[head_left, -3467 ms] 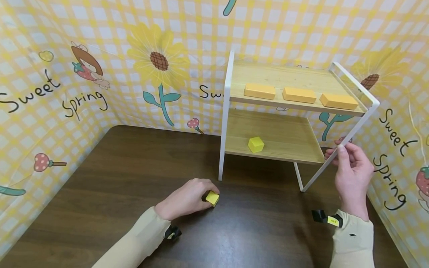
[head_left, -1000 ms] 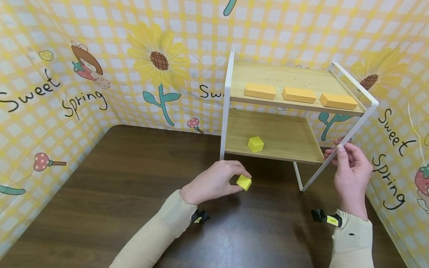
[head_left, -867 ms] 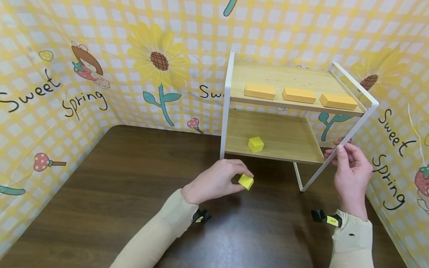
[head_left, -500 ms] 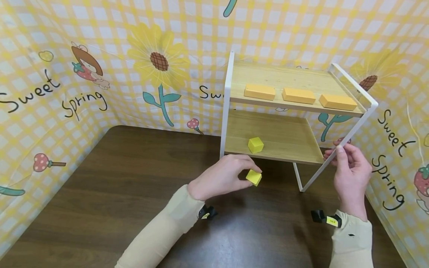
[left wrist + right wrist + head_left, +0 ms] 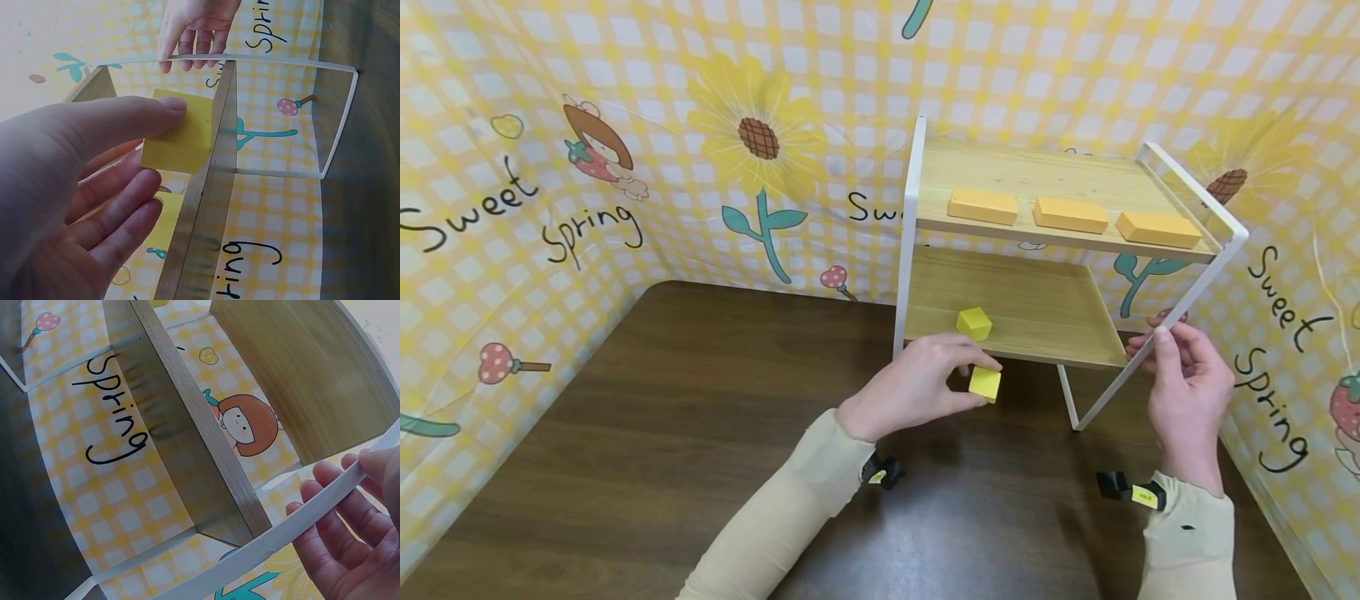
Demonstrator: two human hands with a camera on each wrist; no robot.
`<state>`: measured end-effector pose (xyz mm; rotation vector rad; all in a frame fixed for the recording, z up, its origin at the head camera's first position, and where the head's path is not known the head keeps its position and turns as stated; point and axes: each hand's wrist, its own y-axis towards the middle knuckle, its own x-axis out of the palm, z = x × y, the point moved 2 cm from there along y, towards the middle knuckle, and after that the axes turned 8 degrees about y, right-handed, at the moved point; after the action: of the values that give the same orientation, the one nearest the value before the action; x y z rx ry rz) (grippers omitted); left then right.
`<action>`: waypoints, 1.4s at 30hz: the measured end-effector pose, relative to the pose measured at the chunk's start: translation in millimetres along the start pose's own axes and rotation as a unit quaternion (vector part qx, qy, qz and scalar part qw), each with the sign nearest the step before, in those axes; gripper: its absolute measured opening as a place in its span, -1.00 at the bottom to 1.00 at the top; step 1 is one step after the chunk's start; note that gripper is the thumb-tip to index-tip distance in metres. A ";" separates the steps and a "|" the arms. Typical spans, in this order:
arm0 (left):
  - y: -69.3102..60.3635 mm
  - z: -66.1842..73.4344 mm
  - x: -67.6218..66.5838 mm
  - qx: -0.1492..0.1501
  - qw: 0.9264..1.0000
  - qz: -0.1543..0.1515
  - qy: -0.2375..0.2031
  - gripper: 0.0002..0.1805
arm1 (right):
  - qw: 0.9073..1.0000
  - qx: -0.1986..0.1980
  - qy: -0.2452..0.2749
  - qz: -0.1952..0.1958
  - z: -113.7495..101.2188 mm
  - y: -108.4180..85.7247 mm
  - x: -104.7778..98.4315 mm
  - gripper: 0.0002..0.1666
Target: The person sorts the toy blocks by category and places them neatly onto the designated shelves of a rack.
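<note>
My left hand (image 5: 921, 385) pinches a yellow cube (image 5: 985, 384) between thumb and fingers, just in front of the lower board of a two-tier shelf rack (image 5: 1015, 296). In the left wrist view, the thumb lies on the face of this cube (image 5: 181, 134), with the board's edge right behind it. Another yellow cube (image 5: 974, 323) sits on the lower board near its front edge, just beyond my left fingers. My right hand (image 5: 1193, 383) holds the rack's white side bar (image 5: 1120, 383). From the right wrist, the thumb and fingers are seen on either side of that bar (image 5: 312, 509).
Three orange-yellow blocks (image 5: 1070, 215) lie in a row along the front of the upper board. The rack stands on a dark wooden table (image 5: 700, 400). A checked yellow cloth (image 5: 820, 75) with printed flowers hangs behind and at both sides.
My left hand has carried its cube from low over the table, rightward and upward toward the lower board. The cube has turned a little in view. My right hand stays on the bar.
</note>
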<state>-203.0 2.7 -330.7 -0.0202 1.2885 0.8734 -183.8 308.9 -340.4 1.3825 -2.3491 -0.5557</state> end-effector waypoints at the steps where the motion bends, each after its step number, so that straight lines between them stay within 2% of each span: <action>1: 0.9 0.3 1.0 -0.003 1.000 0.003 -0.004 -0.61 | 1.000 -0.001 0.004 0.000 0.1 0.1 -0.1 -0.62; 10: 9.9 3.4 4.7 -0.014 0.999 0.044 -0.006 -0.62 | 1.000 0.003 0.006 0.001 0.7 0.1 -0.1 -0.64; 16: 19.8 5.9 1.4 0.004 0.998 0.065 0.005 -0.61 | 1.000 0.003 -0.003 0.004 0.4 0.1 0.0 -0.65; 19: 25.7 6.4 -0.2 0.012 0.998 0.061 0.006 -0.61 | 1.000 0.000 -0.003 0.004 0.0 0.1 0.2 -0.65; 26: 42.1 5.5 -3.9 0.007 0.999 0.034 0.026 -0.61 | 1.000 0.003 0.014 0.005 0.6 -0.1 0.3 -0.66; 35: 64.3 1.3 -3.5 0.006 0.999 0.008 0.053 -0.64 | 1.000 0.007 0.000 0.002 1.5 -0.2 0.0 -0.63; 42: 76.0 -4.4 -2.6 -0.014 0.999 -0.013 0.032 -0.62 | 1.000 0.007 -0.023 0.003 1.1 -0.7 -0.3 -0.62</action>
<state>-250.1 51.6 -296.1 -0.0864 1.3327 0.8743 -183.7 309.0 -341.7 1.3829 -2.3958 -0.5770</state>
